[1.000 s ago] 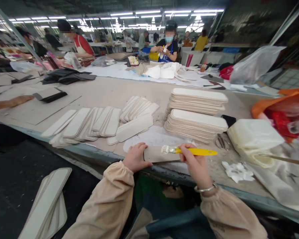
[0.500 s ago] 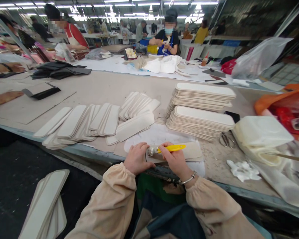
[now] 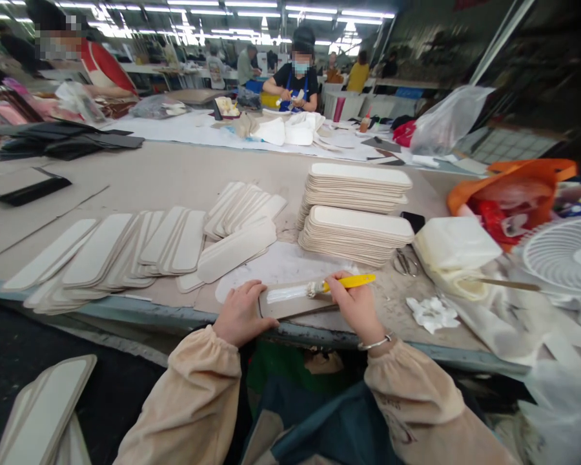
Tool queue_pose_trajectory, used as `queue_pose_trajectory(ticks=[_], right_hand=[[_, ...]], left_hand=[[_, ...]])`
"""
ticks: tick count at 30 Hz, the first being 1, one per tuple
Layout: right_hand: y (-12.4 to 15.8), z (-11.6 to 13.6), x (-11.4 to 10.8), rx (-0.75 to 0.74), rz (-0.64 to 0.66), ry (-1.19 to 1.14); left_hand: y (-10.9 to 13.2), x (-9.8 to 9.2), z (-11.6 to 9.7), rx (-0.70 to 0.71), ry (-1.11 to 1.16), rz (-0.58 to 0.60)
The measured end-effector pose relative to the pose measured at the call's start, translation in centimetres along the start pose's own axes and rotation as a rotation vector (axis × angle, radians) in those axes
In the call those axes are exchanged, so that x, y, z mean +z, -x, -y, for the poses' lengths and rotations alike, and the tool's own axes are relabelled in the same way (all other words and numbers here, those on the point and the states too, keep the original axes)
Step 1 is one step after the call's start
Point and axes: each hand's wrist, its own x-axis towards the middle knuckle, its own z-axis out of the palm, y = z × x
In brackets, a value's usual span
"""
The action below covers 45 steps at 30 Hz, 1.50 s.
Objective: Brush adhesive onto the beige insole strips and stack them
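My right hand (image 3: pixel 358 307) grips a yellow-handled paintbrush (image 3: pixel 352 281), its bristles clotted with white paste. The bristles rest on a long grey-beige panel (image 3: pixel 297 309) with a rounded end, lying at the table's near edge. A wet white streak (image 3: pixel 286 294) runs along the panel, left of the brush. At the panel's left end, my left hand (image 3: pixel 242 313) holds it down, thumb along the near edge and fingers at the far corner. Under the panel lies a smeared white sheet (image 3: pixel 290 258). Fanned cream panels (image 3: pixel 188 239) lie to the left, beyond my left hand.
Two neat panel stacks (image 3: pixel 356 236) stand behind my right hand. To the right are scissors (image 3: pixel 405 262), crumpled tissue (image 3: pixel 432 314), a whitish block-shaped container (image 3: pixel 458 242) and a white fan (image 3: pixel 569 255). More panels (image 3: pixel 48 410) lie at lower left. A masked co-worker (image 3: pixel 297 77) works opposite.
My right hand has drawn the brush rightward along the panel, leaving a white streak. My left hand stays at the panel's left end. The camera view has turned right.
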Motion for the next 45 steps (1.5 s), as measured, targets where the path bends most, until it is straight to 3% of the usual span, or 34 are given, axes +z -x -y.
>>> queue_pose_trajectory(ticks=[10, 14, 16, 18, 22, 26, 30, 36, 45], right_hand=[[-1.3, -2.7, -5.2, 0.079, -0.224, 0.263], [-1.3, -2.5, -5.9, 0.067, -0.294, 0.33], [-0.9, -2.0, -5.4, 0.041, -0.304, 0.22], [-0.4, -1.2, -4.2, 0.036, -0.245, 0.003], [0.9, 1.0, -0.1, 0.08, 0.025, -0.328], [1.7, 2.8, 3.5, 0.055, 0.216, -0.363], [1.8, 3.1, 5.1, 0.018, 0.329, -0.304], [1.5, 2.2, 4.4, 0.02, 0.342, -0.199], [0.4, 0.1, -1.0, 0.012, 0.205, -0.057]], left_hand=[[-0.2, 0.4, 0.6, 0.022, -0.013, -0.024], [-0.1, 0.2, 0.5, 0.009, -0.01, 0.004], [0.0, 0.0, 0.4, 0.006, -0.003, 0.02], [0.1, -0.2, 0.4, 0.01, 0.003, 0.034], [0.2, -0.3, 0.2, 0.011, 0.0, 0.05], [0.2, -0.2, 0.2, 0.011, 0.001, 0.038], [0.2, 0.1, 0.4, 0.028, -0.011, 0.023], [0.2, 0.0, 0.3, 0.019, -0.016, 0.035], [0.2, -0.3, 0.1, 0.004, -0.024, 0.055]])
